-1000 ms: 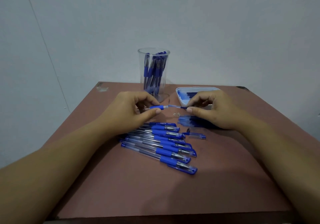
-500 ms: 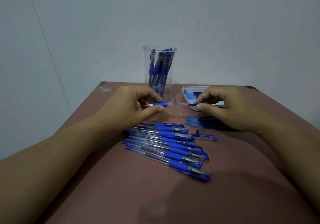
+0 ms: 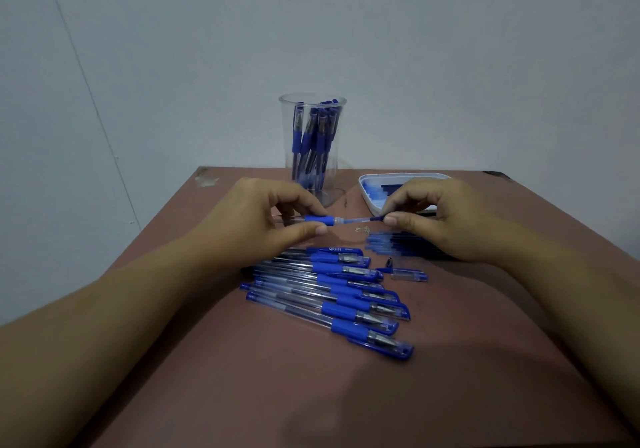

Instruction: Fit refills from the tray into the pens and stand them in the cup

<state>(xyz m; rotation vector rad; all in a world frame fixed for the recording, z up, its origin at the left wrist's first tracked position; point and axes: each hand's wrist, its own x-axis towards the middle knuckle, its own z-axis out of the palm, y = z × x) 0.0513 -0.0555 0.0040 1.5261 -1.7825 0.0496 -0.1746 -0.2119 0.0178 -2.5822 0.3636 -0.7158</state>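
Pinching the pen barrel [image 3: 318,220] in your left hand [image 3: 270,220] and the refill [image 3: 360,219], partly inside it, in your right hand [image 3: 443,220], you're midway: the cup [image 3: 286,125] at the far edge of the table [image 3: 450,361] holds several pens [image 3: 313,142], and many more lie waiting.

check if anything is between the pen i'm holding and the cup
Nothing visible does. The left hand holds the pen just in front of the cup, whose top is open; the right hand pinches the refill. It already holds other pens.

Clear glossy plastic cup [image 3: 311,142], matt table [image 3: 242,378]
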